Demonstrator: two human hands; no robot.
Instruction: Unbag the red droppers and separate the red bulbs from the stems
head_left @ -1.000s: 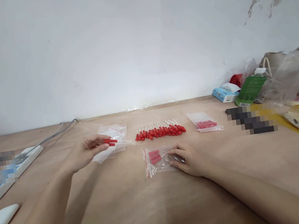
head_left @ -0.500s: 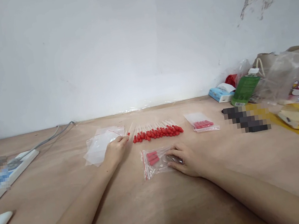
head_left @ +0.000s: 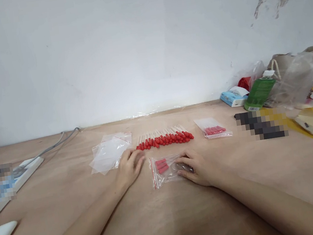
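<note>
L hand (head_left: 130,167) is curving loosely, grip free, w/ red-tipped sticks (head_left: 164,139) lying at its 2 o'clock. R hand (head_left: 200,169) is touching ziplock bag (head_left: 162,178) at its 9 o'clock; can't tell if gripping.

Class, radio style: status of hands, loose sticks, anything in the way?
Left hand open beside loose sticks. Right hand on near bag. Row formed, red heads nearest person. Nothing seen between left hand and row.
</note>
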